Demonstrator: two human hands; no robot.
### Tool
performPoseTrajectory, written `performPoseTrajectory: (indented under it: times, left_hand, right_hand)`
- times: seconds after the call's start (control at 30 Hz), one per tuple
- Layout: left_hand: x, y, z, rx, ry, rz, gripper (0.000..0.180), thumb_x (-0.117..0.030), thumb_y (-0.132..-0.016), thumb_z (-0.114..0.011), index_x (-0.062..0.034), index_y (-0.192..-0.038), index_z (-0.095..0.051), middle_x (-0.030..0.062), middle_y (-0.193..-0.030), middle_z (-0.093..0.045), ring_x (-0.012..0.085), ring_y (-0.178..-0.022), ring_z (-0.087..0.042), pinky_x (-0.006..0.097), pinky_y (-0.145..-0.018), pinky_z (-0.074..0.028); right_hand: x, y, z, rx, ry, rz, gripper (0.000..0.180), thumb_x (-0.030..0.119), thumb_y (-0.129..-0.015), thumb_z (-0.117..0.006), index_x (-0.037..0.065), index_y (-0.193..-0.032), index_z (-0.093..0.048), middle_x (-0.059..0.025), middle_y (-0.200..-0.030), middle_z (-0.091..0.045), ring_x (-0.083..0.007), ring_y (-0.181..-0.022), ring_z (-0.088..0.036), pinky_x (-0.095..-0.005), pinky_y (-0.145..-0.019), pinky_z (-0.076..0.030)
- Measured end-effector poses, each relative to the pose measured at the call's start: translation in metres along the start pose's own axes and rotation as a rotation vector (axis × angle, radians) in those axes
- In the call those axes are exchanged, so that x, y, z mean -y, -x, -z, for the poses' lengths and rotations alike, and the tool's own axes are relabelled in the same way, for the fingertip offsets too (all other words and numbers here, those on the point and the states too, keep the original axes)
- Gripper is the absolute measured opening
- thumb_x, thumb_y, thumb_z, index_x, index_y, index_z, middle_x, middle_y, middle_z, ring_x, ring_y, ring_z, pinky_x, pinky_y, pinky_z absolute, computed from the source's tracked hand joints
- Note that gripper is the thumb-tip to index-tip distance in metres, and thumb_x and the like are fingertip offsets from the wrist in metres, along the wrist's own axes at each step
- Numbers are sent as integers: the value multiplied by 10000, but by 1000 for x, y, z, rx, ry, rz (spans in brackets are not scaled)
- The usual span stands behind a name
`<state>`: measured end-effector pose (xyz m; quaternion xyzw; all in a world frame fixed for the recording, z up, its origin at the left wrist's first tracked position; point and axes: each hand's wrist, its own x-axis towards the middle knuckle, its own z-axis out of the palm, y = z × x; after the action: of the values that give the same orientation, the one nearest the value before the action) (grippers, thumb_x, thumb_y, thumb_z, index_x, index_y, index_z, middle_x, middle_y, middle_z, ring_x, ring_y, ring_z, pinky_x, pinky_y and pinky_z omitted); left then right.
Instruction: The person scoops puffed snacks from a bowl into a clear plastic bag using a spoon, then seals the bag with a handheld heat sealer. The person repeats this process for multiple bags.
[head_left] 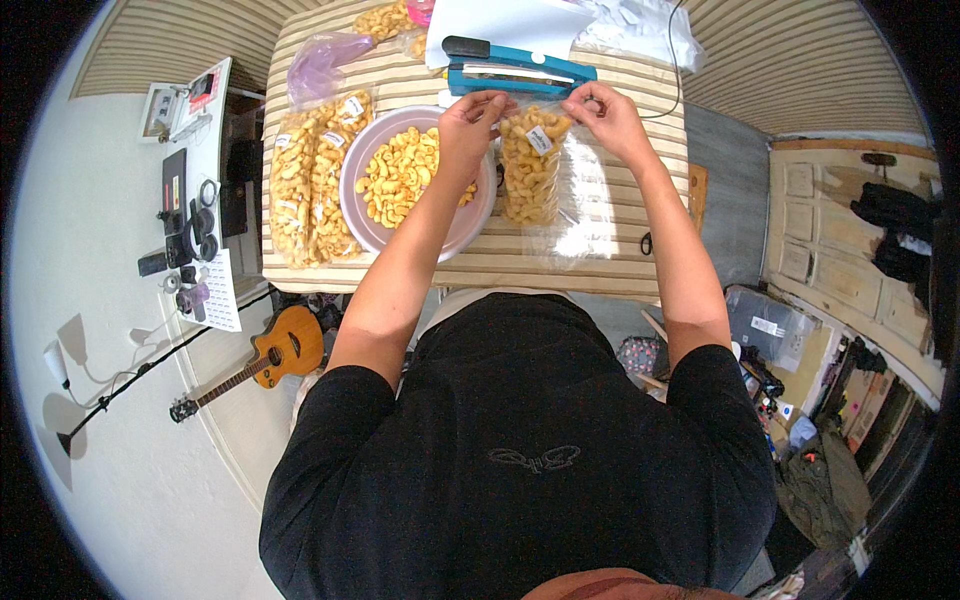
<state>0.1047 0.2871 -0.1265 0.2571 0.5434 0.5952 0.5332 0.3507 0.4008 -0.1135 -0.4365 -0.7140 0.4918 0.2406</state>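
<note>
A clear plastic bag of cashews (532, 175) with a small white label lies on the striped cloth. At its far end, my left hand (472, 128) pinches the left corner of the bag's mouth. The right corner is between the fingers of my right hand (608, 118), also closed. Just beyond the bag's top edge stands a blue impulse sealer (575, 72) with a dark handle end. To the left of the bag is a pale round bowl (352, 205) of loose cashews (395, 180), partly covered by my left forearm.
Several filled, labelled cashew bags (295, 190) lie left of the bowl. A purple plastic bag (325, 62) and a white sheet (505, 22) are at the far side. Clear empty bags (640, 40) sit at the far right. Black scissor handles (646, 243) show near the table's right side.
</note>
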Motion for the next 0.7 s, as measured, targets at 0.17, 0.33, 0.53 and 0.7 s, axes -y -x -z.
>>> performPoseTrajectory:
  times: [0.17, 0.33, 0.53, 0.7]
  left_hand:
    - [0, 1, 3, 14, -1, -7, 264, -206, -1117, -763, -15, -1299, -742, 105, -1198, -833, 201, -1115, -797, 364, -900, -650]
    - [-2, 4, 1, 34, -28, -10, 258, -219, -1118, -764, -30, -1293, -749, 89, -1192, -835, 183, -1101, -792, 351, -905, -643]
    - [-7, 9, 0, 60, -86, 0, 232, -202, -1118, -761, -34, -1279, -754, 83, -1184, -836, 173, -1097, -789, 340, -906, -642]
    - [-9, 17, -1, 25, -106, -73, 200, -178, -1122, -752, -32, -1259, -752, 74, -1176, -831, 155, -1085, -782, 311, -893, -635]
  right_hand:
    - [9, 4, 2, -8, 71, 216, 244, 235, -954, -935, 52, -1052, -807, -22, -1000, -764, -106, -871, -735, -291, -771, -593]
    - [25, 1, 13, 99, 243, 203, 186, 177, -954, -917, 48, -1047, -821, -20, -1047, -756, -115, -930, -699, -295, -823, -579]
    - [53, 2, 19, 192, 314, 200, 188, 201, -934, -928, 43, -968, -833, -28, -967, -749, -149, -885, -691, -325, -781, -558]
    - [62, 13, 18, 174, 293, 188, 176, 203, -919, -934, 57, -967, -848, -32, -923, -748, -175, -862, -697, -348, -757, -550]
